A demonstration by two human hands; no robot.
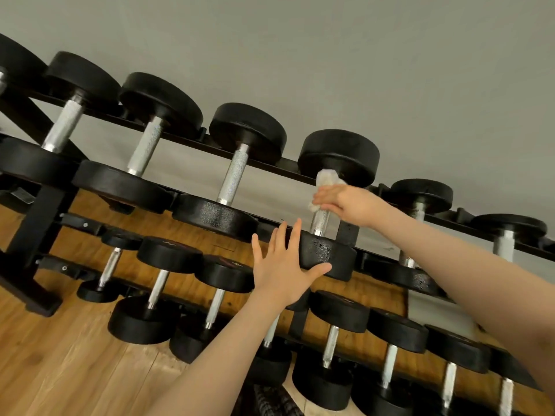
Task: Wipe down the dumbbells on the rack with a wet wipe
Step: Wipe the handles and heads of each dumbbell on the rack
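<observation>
Dumbbells (329, 205) on rack (39, 223), wipe (326, 178) in right hand (348, 202)

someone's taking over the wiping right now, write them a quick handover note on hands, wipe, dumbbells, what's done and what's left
Right hand: closed on the wet wipe, wrapped round the handle of the top-row dumbbell, just under its far head.
Left hand: open, fingers spread, palm against that dumbbell's near head, steadying it.
Rack: dumbbells sit on the upper and lower rows.
Done: cannot tell which dumbbells are already wiped.
Left: finish this handle and its heads, then the others as needed.
</observation>
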